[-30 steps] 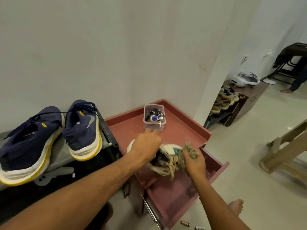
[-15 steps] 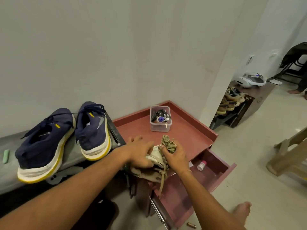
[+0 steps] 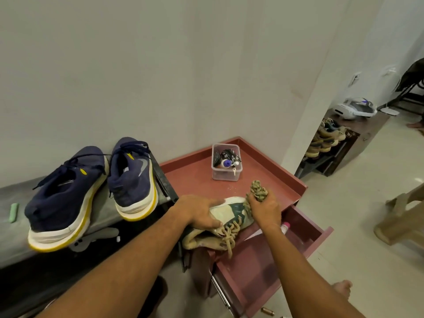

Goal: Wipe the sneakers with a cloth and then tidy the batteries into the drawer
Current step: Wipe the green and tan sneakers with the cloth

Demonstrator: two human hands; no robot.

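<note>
At six o'clock, down by your bare foot point(image 3: 341, 289), a battery point(image 3: 267, 311) lies loose on the floor beside the drawer front; step back carelessly and you could kick it out of reach or roll an ankle on it. Just above that the open drawer point(image 3: 259, 278) juts out toward you with a small pink-capped bottle point(image 3: 285, 226) inside, and the heel of the worn white-and-green sneaker point(image 3: 226, 216) overhangs the cabinet edge right over it. Your left hand point(image 3: 198, 212) presses flat on the shoe's side with fingers spread and curled around it, and your right hand point(image 3: 265, 210) has its fingers bunched tight around the crumpled cloth point(image 3: 259, 191) at the toe end. Push too hard with the cloth toward seven o'clock and the shoe may slide off the ledge into the drawer; its dangling laces could also snag the drawer rim. Farther out at twelve o'clock the clear tub point(image 3: 226, 162) of odds and ends sits well apart on the red cabinet top point(image 3: 190, 177), safe unless a wide wiping stroke sweeps it. At nine to ten o'clock the navy sneakers point(image 3: 91, 191) rest on the grey bench, their heels hanging over its front edge, so a knock could tip them off.
</note>
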